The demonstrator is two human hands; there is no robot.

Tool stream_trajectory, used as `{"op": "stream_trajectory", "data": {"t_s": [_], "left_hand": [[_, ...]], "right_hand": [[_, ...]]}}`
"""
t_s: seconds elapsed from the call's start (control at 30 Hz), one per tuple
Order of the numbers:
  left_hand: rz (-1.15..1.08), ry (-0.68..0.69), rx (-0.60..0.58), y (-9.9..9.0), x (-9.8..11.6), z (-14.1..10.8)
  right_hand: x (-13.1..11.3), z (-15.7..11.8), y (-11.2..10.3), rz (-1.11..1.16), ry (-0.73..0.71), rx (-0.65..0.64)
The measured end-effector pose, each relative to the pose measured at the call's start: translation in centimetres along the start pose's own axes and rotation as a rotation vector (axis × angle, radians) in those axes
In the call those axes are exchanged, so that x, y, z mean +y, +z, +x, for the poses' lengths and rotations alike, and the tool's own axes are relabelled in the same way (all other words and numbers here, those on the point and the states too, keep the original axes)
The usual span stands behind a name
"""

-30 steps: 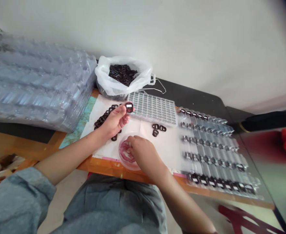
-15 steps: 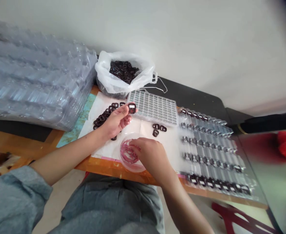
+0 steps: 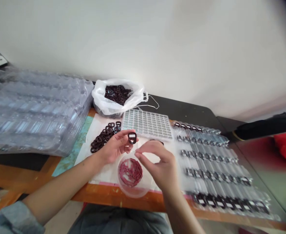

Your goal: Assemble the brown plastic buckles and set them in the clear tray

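Two hands are busy over the paper sheet: beside the pile of dark buckles [image 3: 102,138], I'm seeing the left hand [image 3: 115,147] pinching a dark plastic buckle [image 3: 132,138], while the right hand [image 3: 157,164] is hovering above a clear round dish [image 3: 133,195] of pink strips [image 3: 130,172], fingers curled; I can't tell if they're holding anything.

Glossy clear plastic trays [image 3: 33,113], matt paper [image 3: 101,172], varnished wood tbl [image 3: 113,200].

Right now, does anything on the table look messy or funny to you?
Yes, a little. The dark rings lie in a loose heap on the white paper, not in neat rows like those in the clear tray. Beside them, a clear round dish holds a jumbled pink tangle.
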State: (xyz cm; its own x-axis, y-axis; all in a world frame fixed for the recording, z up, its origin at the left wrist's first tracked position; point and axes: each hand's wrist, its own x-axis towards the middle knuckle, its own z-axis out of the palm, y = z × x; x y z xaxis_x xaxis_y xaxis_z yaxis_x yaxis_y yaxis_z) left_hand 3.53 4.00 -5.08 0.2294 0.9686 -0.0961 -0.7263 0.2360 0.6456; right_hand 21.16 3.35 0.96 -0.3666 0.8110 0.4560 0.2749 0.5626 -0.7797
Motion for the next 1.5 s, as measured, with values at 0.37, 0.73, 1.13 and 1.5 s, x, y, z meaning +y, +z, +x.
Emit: {"op": "stream_trajectory", "data": {"t_s": [0.37, 0.73, 1.13, 1.5], "left_hand": [[0.148, 0.057, -0.092, -0.5, -0.3, 0.1], [0.142, 0.045, -0.110, -0.4, -0.3, 0.1], [0.164, 0.062, -0.068, -0.4, -0.2, 0.1], [0.223, 0.081, -0.080, -0.5, -0.2, 0.2]], "right_hand": [[2.0, 1.0, 0.7, -0.042, 0.002, 0.178], [1.9, 0.9, 0.9, -0.037, -0.003, 0.187], [1.5, 1.1, 0.2, -0.209, -0.038, 0.103], [1.0, 1.8, -0.1, -0.265, -0.030, 0.026]]}}
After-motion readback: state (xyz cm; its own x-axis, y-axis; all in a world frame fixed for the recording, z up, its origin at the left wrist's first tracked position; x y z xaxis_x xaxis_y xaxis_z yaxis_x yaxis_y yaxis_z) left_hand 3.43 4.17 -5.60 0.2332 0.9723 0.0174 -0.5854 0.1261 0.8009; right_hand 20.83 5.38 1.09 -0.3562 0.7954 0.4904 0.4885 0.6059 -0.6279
